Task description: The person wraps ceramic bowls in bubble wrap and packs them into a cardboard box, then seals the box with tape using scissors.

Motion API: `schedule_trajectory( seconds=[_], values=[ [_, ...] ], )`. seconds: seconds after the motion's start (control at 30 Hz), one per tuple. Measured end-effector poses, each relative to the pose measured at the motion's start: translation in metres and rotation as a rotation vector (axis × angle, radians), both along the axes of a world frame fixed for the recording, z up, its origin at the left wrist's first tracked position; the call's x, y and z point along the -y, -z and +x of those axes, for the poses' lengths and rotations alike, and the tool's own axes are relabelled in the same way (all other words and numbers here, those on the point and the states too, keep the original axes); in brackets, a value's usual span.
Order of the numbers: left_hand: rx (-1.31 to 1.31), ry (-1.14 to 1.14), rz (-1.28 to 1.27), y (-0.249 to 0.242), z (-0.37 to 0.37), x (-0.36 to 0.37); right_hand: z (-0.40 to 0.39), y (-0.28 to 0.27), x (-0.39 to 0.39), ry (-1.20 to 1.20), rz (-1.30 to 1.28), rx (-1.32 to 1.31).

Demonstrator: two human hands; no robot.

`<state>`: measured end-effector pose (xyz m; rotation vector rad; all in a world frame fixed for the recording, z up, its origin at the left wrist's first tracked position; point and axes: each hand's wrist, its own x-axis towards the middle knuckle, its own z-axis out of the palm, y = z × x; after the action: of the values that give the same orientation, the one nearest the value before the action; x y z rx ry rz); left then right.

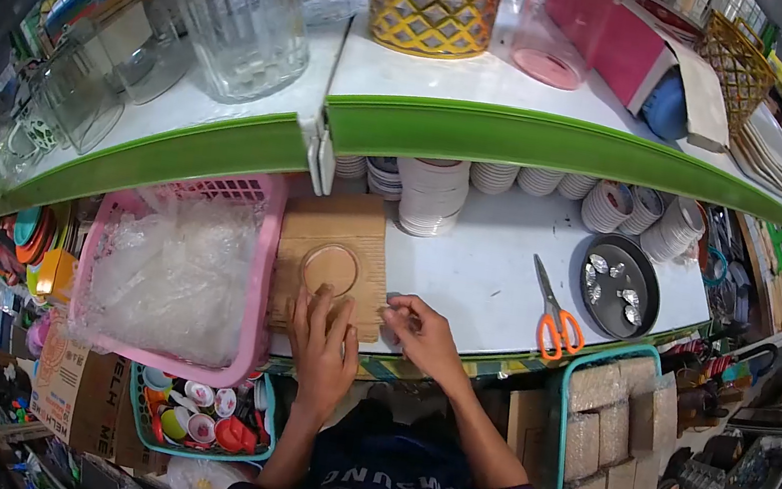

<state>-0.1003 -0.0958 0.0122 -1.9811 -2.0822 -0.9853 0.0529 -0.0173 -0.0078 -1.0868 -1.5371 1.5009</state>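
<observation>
A flat piece of brown cardboard [368,231] lies on the white shelf in front of me. On it rests a thin, pale ring [333,247], with the cardboard's brown showing inside. My left hand [322,351] lies over the cardboard's lower part, fingers stretched out and fingertips at the ring's near rim. At the cardboard's right edge is my right hand [425,339], its thumb and fingers drawn together; I cannot tell what they pinch. Farther right lie orange-handled scissors [557,320], blades pointing away from me.
A pink basket [263,276] of clear plastic bags stands left of the cardboard. A black round pan [648,273] with shiny silvery pieces sits at right. Stacked bowls [432,195] line the back beneath a green-edged upper shelf [529,134]. Below are teal-rimmed baskets [564,442].
</observation>
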Motion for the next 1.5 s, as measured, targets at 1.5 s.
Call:
schedule_trajectory(
  seconds=[1.5],
  values=[
    [0.127,0.148,0.076,0.006,-0.004,0.002,0.123,0.004,0.021,0.547,-0.200,-0.524]
  ],
)
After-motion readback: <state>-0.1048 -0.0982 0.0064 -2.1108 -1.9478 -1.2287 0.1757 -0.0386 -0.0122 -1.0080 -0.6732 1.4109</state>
